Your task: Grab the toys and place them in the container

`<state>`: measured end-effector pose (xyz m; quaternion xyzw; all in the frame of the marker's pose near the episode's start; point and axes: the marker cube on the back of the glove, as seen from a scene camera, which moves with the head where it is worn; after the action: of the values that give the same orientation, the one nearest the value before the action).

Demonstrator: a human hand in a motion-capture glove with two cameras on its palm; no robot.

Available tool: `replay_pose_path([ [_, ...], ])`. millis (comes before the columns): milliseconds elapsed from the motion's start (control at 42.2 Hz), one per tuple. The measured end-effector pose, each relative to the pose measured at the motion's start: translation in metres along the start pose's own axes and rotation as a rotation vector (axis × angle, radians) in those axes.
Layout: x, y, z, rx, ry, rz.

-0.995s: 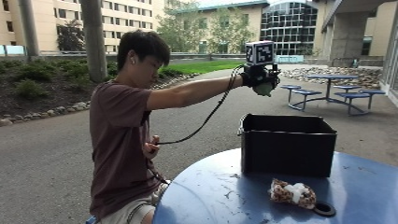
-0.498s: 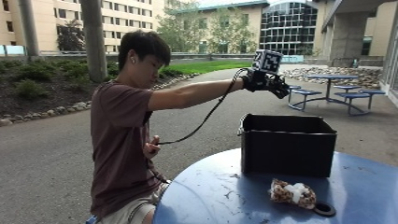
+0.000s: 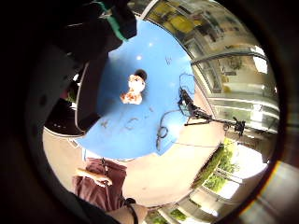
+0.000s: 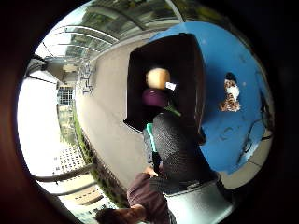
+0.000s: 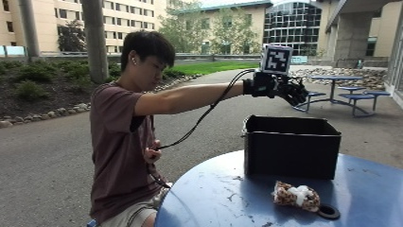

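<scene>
**Release over the container; one toy remaining on the desk**

The fingers point(image 5: 297, 92) of the gloved right hand point(image 5: 280, 88) are hanging relaxed and slightly spread, holding nothing, as far as the outside view shows. The hand is hovering above the black container point(image 5: 292, 147), well clear of its rim, with the arm stretched out level from the seated person.

Inside the container, the thumb-side palm view is showing two toys lying together on the floor of the box: a tan one point(image 4: 158, 78) and a dark purple one point(image 4: 155, 98). These are judged to be already deposited.

Outside the container, a brown-and-white spotted plush toy point(image 5: 296, 196) is lying on the blue desk point(image 5: 214, 198), near the container's front wall and well apart from the hand. A small black ring point(image 5: 327, 213) is lying just beside that toy, on the side away from the container.

Step in hand, as a judgement: the drop is complete and the hand is standing free for the next pick.

The next move is calling for the hand to travel from above the container down past its front wall, and for the fingers to be closing round the plush toy without catching the ring.
</scene>
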<state>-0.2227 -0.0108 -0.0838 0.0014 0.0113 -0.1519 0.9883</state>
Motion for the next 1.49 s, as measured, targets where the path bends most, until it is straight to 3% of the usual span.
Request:
replay_pose_path([
  [308,0.115,-0.011,0.064,-0.047,0.070,0.284],
  [427,0.125,-0.030,0.100,-0.069,-0.044,0.354],
  [664,0.134,-0.065,0.232,-0.218,0.009,0.466],
  [829,0.122,-0.073,0.291,-0.132,-0.079,0.587],
  [1066,0.121,-0.084,0.292,-0.047,-0.108,0.551],
  [1209,0.126,-0.082,0.275,-0.089,-0.174,0.511],
  [1375,0.130,-0.075,0.221,-0.051,-0.256,0.483],
  [1493,0.123,-0.062,0.152,0.015,-0.272,0.433],
])
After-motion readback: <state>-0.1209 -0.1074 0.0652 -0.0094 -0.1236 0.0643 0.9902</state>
